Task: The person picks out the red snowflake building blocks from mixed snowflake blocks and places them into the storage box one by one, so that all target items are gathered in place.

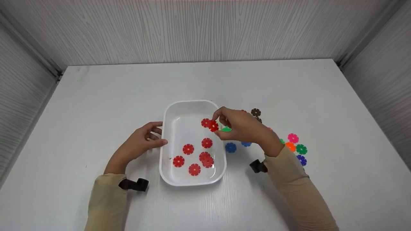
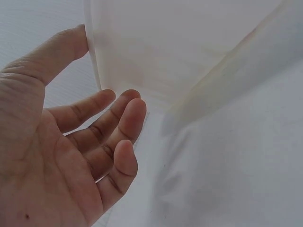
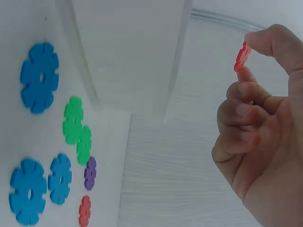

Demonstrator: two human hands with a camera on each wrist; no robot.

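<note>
A white plastic tray [image 1: 184,128] stands on the table with several red flower-shaped discs [image 1: 188,149] lying in it. My left hand [image 1: 143,141] holds the tray's left side, the thumb at the rim and the fingers against the outer wall [image 2: 142,56]. Over the tray's right rim, my right hand [image 1: 239,126] pinches one red notched disc [image 1: 213,125] between thumb and index finger. In the right wrist view this disc [image 3: 242,56] is seen nearly edge-on, raised above the table, with the other fingers curled below it.
Right of the tray lie loose discs: blue [image 1: 230,147], green [image 3: 73,120], brown [image 1: 256,112], pink [image 1: 293,138], orange [image 1: 290,146] and purple [image 3: 90,173]. My right forearm covers part of them. Grey wood-grain panels [image 1: 199,32] border the table at the back and sides.
</note>
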